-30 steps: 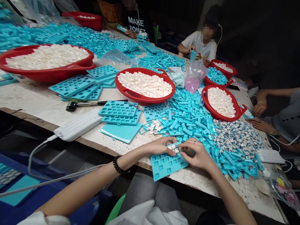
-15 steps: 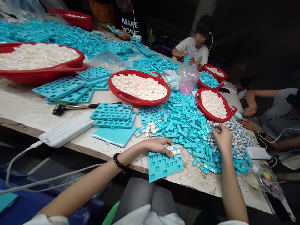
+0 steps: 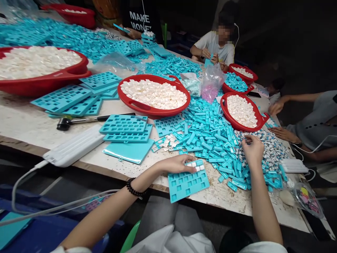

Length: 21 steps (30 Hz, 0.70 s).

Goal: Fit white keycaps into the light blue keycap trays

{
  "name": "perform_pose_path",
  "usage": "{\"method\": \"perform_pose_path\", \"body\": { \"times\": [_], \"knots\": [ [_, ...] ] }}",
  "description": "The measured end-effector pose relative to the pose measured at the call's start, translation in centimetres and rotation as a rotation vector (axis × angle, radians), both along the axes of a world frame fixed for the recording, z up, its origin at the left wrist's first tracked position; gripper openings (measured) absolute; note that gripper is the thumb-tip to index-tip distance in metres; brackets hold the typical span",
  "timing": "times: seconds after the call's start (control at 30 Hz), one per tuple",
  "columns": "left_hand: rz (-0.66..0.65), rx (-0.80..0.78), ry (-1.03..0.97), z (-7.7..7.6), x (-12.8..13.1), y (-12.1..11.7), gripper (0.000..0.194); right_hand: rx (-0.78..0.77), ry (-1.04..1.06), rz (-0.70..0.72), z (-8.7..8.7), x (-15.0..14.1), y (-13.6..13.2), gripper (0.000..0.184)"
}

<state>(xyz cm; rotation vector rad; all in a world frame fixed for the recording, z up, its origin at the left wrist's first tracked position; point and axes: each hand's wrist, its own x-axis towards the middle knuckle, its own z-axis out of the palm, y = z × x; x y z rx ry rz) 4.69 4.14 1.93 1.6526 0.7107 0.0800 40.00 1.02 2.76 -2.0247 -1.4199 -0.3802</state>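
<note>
Holding the likely light, stiff panel (image 3: 190, 186), your left hand (image 3: 178, 164) best grips its edge; right hand (image 3: 253, 150) contents unclear.

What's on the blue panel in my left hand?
White pieces show near the far edge of the blue panel, beside your left hand's thumb; whatever the hand covers can't be seen.

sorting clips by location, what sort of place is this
Probably a hand-assembly workshop: several people work around one worn table, red plastic bowls hold masses of small white pieces, and heaps of loose turquoise parts lie near turquoise panels with square openings.
</note>
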Motion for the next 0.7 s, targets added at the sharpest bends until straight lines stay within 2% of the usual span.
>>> {"method": "perform_pose_path", "body": {
  "times": [0.13,0.23,0.3,0.37,0.43,0.5,0.53,0.6,0.7],
  "knots": [
    [-0.015,0.208,0.057,-0.2,0.2,-0.8,0.054,0.055,-0.017,0.052,0.5,-1.0,0.0,0.025],
    [-0.055,0.233,0.08,-0.1,0.4,-0.8,0.051,0.104,-0.016,0.091,1.1,-2.3,-0.1,0.022],
    [-0.056,0.211,0.072,0.0,0.5,-0.4,0.049,0.144,0.058,0.169,1.7,-4.2,-0.6,0.02],
    [-0.06,0.158,0.045,0.1,0.5,0.0,0.05,0.159,0.192,0.333,2.3,-6.9,-1.6,0.019],
    [-0.102,0.093,0.002,0.2,0.4,0.6,0.052,0.112,0.273,0.582,2.5,-10.2,-2.9,0.018],
    [-0.158,0.05,-0.048,0.4,0.2,1.2,0.048,0.064,0.329,0.826,2.2,-13.2,-4.1,0.014],
    [-0.166,0.041,-0.067,0.5,0.0,1.4,0.043,0.041,0.369,0.903,1.8,-14.3,-4.6,0.015],
    [-0.128,0.038,-0.083,0.6,-0.2,1.7,0.036,0.008,0.447,0.996,1.0,-15.8,-5.2,0.015],
    [-0.005,0.025,-0.136,0.7,-0.4,1.5,0.037,-0.023,0.508,1.038,-0.2,-16.5,-5.5,0.016]
  ]
}}
